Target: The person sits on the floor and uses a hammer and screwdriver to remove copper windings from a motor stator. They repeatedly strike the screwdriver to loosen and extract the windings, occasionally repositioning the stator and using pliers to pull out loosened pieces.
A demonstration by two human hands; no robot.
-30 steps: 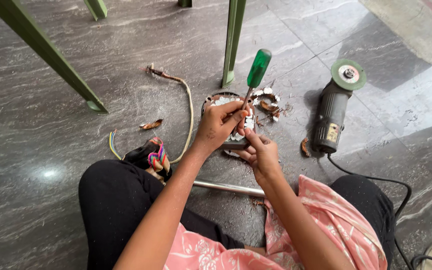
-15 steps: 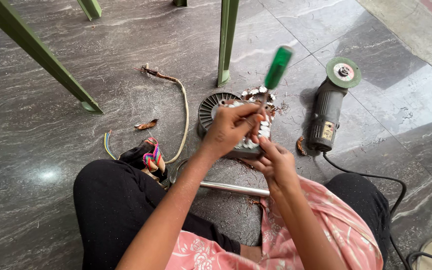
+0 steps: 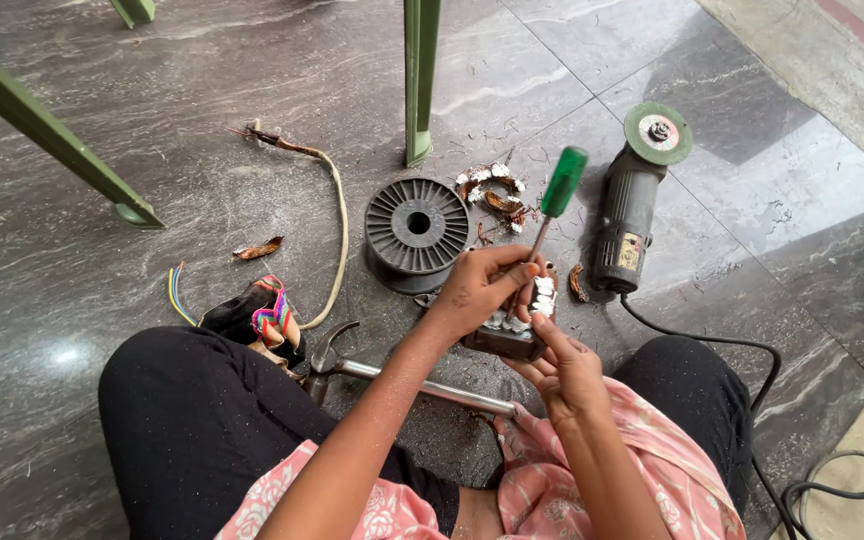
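Screwdriver tip hidden behind my fingers. My left hand [image 3: 482, 290] clenched around green-handled screwdriver [image 3: 550, 205]. My right hand [image 3: 562, 365] grips small motor part [image 3: 517, 330] from below, above floor [image 3: 252, 120], near angle grinder [image 3: 632, 210].

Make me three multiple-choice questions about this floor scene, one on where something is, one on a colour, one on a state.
1. Where does the angle grinder lie?
A. right of the black ribbed wheel
B. on the person's lap
C. under the green metal leg

2. What colour is the screwdriver handle?
A. red
B. green
C. yellow

3. How is the screwdriver held?
A. lying loose on the floor
B. gripped in the left hand, tip at the motor part
C. tucked under the grinder

Answers:
1 A, the grinder rests on the stone floor to the wheel's right.
2 B, the handle is plainly green.
3 B, the left hand wraps the shaft while the right hand steadies the part.
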